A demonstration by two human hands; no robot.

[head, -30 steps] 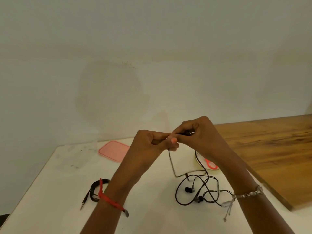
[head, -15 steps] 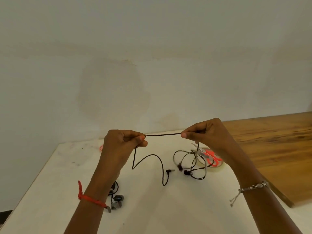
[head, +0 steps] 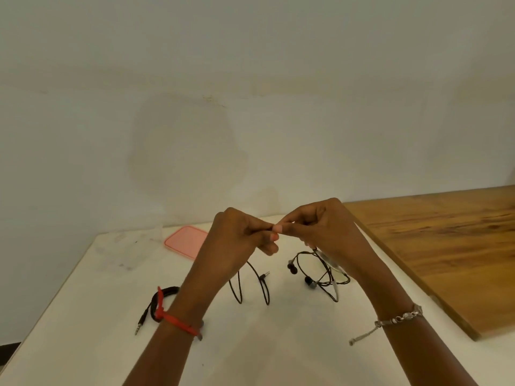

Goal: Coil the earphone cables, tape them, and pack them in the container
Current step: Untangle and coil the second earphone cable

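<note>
My left hand [head: 242, 238] and my right hand [head: 320, 229] meet fingertip to fingertip above the white table [head: 83, 316], both pinching a black earphone cable [head: 263, 285]. Loops of that cable hang below my left hand, and its jack plug [head: 265, 274] points right. The earbuds [head: 293, 268] and the tangled rest of the cable lie under my right wrist. A coiled black cable [head: 161, 299] with its plug lies at the left, partly behind my left wrist. The clear container [head: 125, 246] stands at the back left, with its pink lid [head: 185, 240] beside it.
A wooden board [head: 446, 252] covers the table's right side. A clear tape roll [head: 333, 264] peeks out behind my right hand. A plain wall rises close behind the table.
My hands, spread apart with the cable stretched between them half a second ago, have come together again. More loops of cable now hang below my left hand.
</note>
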